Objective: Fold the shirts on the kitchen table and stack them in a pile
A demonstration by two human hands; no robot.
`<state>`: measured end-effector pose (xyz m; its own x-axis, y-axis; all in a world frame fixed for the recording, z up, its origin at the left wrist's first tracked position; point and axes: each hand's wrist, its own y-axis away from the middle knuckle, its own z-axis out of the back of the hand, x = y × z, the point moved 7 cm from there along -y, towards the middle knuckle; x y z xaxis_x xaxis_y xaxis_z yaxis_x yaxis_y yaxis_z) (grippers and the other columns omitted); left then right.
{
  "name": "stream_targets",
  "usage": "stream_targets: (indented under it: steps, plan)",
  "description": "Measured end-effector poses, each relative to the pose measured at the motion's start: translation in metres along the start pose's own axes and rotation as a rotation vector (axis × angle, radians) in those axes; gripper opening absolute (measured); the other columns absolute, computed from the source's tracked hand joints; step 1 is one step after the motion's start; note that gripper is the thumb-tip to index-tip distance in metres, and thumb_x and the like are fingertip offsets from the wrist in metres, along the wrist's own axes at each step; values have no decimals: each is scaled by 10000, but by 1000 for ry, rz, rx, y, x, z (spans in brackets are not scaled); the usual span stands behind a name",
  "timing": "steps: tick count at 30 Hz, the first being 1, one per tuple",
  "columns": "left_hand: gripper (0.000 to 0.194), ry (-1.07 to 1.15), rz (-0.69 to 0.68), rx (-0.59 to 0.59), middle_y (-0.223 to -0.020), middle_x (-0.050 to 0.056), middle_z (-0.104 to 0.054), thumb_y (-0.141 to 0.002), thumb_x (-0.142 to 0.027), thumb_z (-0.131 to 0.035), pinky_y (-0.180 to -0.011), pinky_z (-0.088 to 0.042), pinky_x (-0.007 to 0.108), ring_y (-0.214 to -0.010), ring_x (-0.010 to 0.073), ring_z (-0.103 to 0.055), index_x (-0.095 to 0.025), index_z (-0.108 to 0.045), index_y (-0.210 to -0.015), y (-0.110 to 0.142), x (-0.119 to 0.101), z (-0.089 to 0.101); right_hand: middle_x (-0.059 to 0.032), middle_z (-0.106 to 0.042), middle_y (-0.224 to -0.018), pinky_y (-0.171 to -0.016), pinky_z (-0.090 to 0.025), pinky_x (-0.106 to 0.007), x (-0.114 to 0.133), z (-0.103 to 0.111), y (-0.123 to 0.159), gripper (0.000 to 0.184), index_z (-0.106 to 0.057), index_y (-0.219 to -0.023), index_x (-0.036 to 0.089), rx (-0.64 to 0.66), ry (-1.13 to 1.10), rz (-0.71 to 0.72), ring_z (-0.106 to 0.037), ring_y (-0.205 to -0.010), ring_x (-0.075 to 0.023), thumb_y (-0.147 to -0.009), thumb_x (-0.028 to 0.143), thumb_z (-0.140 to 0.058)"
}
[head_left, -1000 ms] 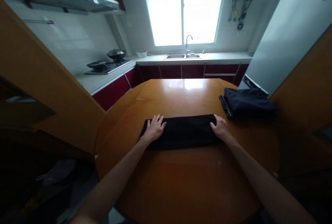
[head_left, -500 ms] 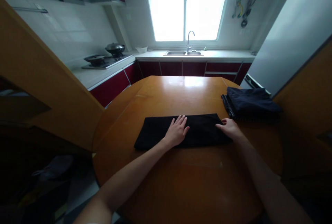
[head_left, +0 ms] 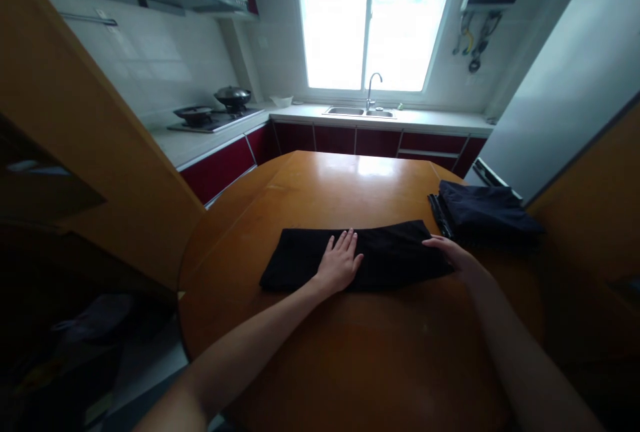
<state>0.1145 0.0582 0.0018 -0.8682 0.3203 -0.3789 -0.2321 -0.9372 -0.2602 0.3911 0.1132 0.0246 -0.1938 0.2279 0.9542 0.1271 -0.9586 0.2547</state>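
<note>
A folded black garment [head_left: 390,252] lies crosswise on the wooden table [head_left: 340,352] in front of me. My left hand [head_left: 339,265] rests flat on its middle, palm down, with the fingers stretched out. At the right end, my right hand [head_left: 453,255] grips the garment's edge, and that end is lifted slightly off the table. Some of the right hand's fingers are hidden under or behind the cloth. Just beyond the right hand sits a stack of folded dark clothes [head_left: 485,209], the top one navy.
The table has rounded ends. A fridge [head_left: 575,72] stands at the right behind the stack. Past the table runs a counter with a sink [head_left: 345,111] below a window. Pans [head_left: 233,97] sit on the stove at the left. A wooden panel [head_left: 115,172] rises on the left.
My right hand has shifted slightly right and raised the garment's right end a little. My left hand stays flat on the middle. The camera view has tilted slightly.
</note>
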Motion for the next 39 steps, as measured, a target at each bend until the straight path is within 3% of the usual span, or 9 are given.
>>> stream_targets:
  steps: [4, 8, 15, 18, 22, 27, 31, 34, 39]
  plan:
    - [638, -13, 16, 23, -1629, 167, -227, -999, -396, -404, -1231, -51, 492, -1515, 311, -205, -102, -325, -1561, 2, -3, -2, 11, -636, -622, -449, -508, -222, 38, -18, 10, 143, -612, -792, 226, 94, -142, -6, -618, -509, -148, -705, 270, -717]
    - [626, 126, 61, 67, -1628, 163, -233, -983, -373, -444, -1229, -64, 509, -1518, 303, -197, -110, -357, -1545, -5, -1, -2, 14, -609, -600, -438, -480, -193, 92, -62, 19, 159, -597, -729, 204, 197, -233, 37, -574, -472, -111, -683, 231, -747]
    - [504, 1122, 348, -36, -1405, 150, -587, -941, -427, -557, -1111, -401, 469, -1295, 314, -545, -145, -588, -1358, -9, 59, 36, 30, -565, -546, -403, -398, -192, 155, -178, 16, 149, -640, -755, 161, 257, -122, 188, -512, -456, -97, -644, 206, -730]
    - [494, 1321, 432, -110, -1305, 128, -653, -976, -483, -473, -997, -508, 429, -1130, 277, -649, -154, -599, -1324, 10, 95, 66, 45, -528, -508, -393, -341, -202, 153, -240, 10, 121, -631, -703, 166, 272, 75, 255, -494, -451, -102, -644, 222, -721]
    - [582, 1467, 541, -123, -1172, 108, -712, -981, -584, -401, -961, -533, 369, -1051, 257, -679, -154, -626, -1301, 44, 131, 90, -3, -634, -600, -545, -448, -233, 126, -313, 4, 104, -654, -666, 173, 244, 397, 357, -641, -655, -186, -647, 229, -740]
    - [629, 1306, 666, -228, -1217, 67, -707, -914, -369, -597, -958, -528, 323, -1078, 228, -679, -227, -432, -1505, 71, 153, 92, -177, -730, -1042, -756, -522, -373, 80, -365, 9, 375, -663, -1091, 132, 262, 682, 433, -690, -949, -325, -740, 265, -678]
    - [616, 1181, 575, -229, -1284, 72, -680, -869, -305, -627, -1039, -483, 343, -1166, 243, -642, -222, -500, -1467, 69, 152, 88, -162, -734, -1037, -750, -526, -341, 71, -371, 24, 726, -448, -1408, 84, 475, 579, 538, -697, -917, -285, -732, 215, -679]
    - [589, 1107, 527, -227, -1350, 107, -641, -813, -304, -703, -1095, -442, 387, -1268, 289, -577, -177, -597, -1378, 67, 151, 85, -52, -748, -873, -695, -528, -295, 83, -340, 24, 549, -528, -1365, 151, 551, 359, 638, -690, -750, -202, -819, 191, -560]
    - [647, 1125, 506, -240, -1432, 83, -580, -790, -277, -731, -1142, -403, 416, -1324, 282, -536, -206, -568, -1412, 71, 150, 88, -89, -726, -1126, -970, -478, -385, 83, -235, -29, 309, -718, -1090, 195, -48, 370, 685, -640, -1060, -240, -849, 251, -533]
